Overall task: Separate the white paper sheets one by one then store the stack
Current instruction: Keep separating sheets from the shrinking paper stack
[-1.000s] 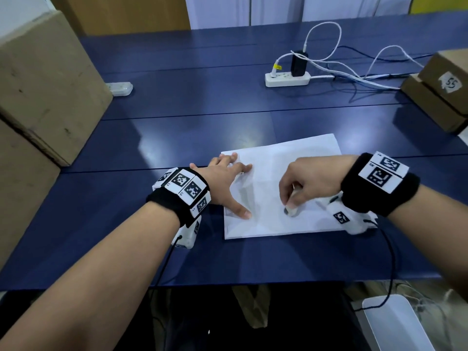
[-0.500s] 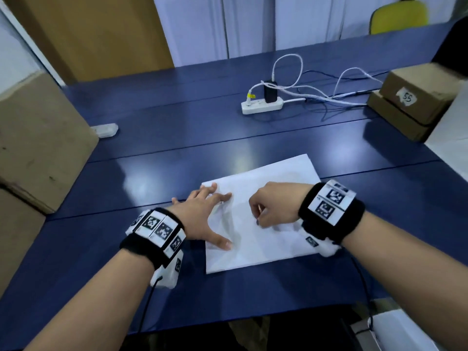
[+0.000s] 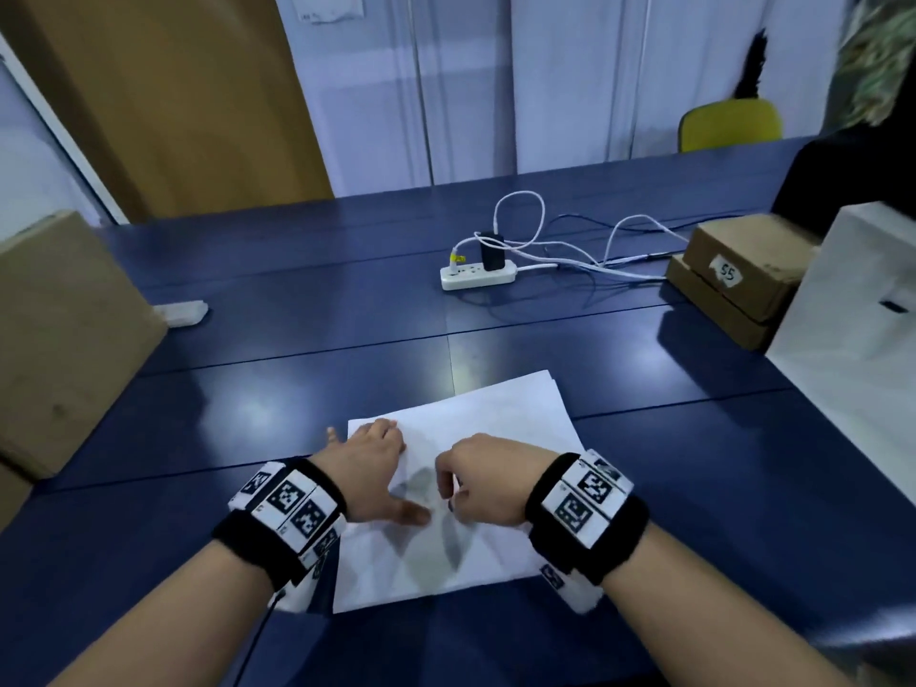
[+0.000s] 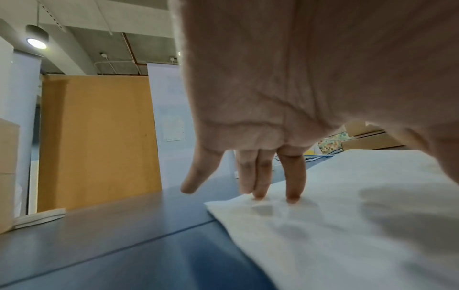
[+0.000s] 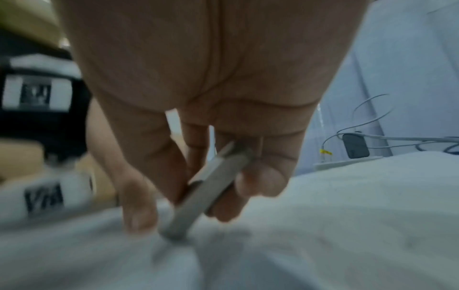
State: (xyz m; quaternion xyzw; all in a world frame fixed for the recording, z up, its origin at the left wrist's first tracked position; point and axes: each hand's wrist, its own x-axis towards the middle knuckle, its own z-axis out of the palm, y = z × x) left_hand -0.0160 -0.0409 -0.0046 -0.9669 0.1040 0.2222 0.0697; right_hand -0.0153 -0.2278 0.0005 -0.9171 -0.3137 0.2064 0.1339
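Observation:
A stack of white paper sheets (image 3: 500,419) lies on the blue table (image 3: 347,379), close to its near edge. My left hand (image 3: 386,468) rests flat on the stack's left part, and its straight fingers (image 4: 294,182) press the paper (image 4: 347,225) near its far left corner. My right hand (image 3: 453,488) hovers over the middle of the stack, fingers curled. In the right wrist view my right hand (image 5: 181,215) pinches a small grey-white flat stick (image 5: 211,186) whose lower tip touches the top sheet (image 5: 347,215). That view is blurred.
A large cardboard box (image 3: 59,339) stands at the left and a small white block (image 3: 186,312) lies beside it. A power strip (image 3: 478,277) with cables lies behind the paper. Stacked cardboard boxes (image 3: 733,280) and a white box (image 3: 852,329) stand at the right.
My head view has tilted up, so the room behind the table shows. My right hand with the stick has slid left on the paper, closer to my left thumb. The left hand keeps pressing.

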